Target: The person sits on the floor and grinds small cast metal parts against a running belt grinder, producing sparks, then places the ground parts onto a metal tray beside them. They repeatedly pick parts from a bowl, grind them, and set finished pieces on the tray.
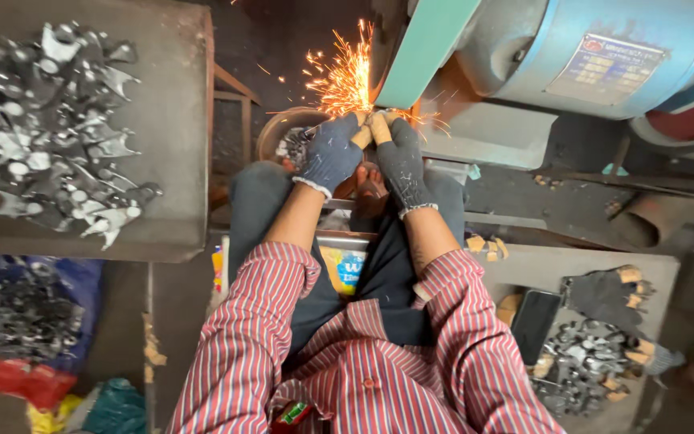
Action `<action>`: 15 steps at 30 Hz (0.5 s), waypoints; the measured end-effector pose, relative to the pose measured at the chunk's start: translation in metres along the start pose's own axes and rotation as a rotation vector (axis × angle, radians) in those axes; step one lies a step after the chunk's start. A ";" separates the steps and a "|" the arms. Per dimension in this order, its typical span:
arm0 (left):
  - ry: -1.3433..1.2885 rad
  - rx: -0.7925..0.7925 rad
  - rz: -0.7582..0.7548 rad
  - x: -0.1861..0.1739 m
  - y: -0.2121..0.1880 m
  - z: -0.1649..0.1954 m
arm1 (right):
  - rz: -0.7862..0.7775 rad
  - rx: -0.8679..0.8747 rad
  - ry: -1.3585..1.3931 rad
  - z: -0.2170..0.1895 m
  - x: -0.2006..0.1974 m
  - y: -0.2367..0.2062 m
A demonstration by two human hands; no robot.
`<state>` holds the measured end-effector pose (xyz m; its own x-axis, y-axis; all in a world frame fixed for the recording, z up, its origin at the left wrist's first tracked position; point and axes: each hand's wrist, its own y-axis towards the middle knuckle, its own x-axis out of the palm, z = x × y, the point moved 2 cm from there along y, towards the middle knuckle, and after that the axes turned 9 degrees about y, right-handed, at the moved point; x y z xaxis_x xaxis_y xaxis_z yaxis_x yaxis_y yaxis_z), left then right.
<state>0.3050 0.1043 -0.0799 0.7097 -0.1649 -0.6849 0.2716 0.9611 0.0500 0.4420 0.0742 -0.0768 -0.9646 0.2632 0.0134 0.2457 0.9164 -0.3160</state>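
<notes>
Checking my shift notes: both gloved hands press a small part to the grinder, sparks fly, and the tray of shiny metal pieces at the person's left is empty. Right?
Not quite. The head view shows the flat grey tray at the left heaped with shiny metal pieces, not empty. The rest holds: the left hand and right hand, in dark gloves, meet at the grinder where orange sparks fly.

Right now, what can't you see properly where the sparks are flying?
Head view:
- The piece being ground: hidden behind the left hand and right hand.
- The grinding wheel: covered by the green guard and sparks.
- The bowl: contents too dark.
</notes>
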 end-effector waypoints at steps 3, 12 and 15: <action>-0.024 -0.096 0.029 0.019 0.000 0.004 | 0.131 -0.481 -0.685 -0.007 -0.016 -0.002; 0.117 -0.031 0.075 -0.009 -0.005 0.026 | -0.156 0.246 1.249 -0.008 0.034 -0.016; -0.080 0.044 0.092 -0.029 -0.004 0.029 | -0.064 0.264 1.314 -0.026 0.034 -0.027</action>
<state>0.3025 0.0992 -0.0396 0.7818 -0.0955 -0.6162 0.2300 0.9627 0.1426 0.4048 0.0665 -0.0431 -0.1306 0.4510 0.8829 0.0343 0.8920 -0.4506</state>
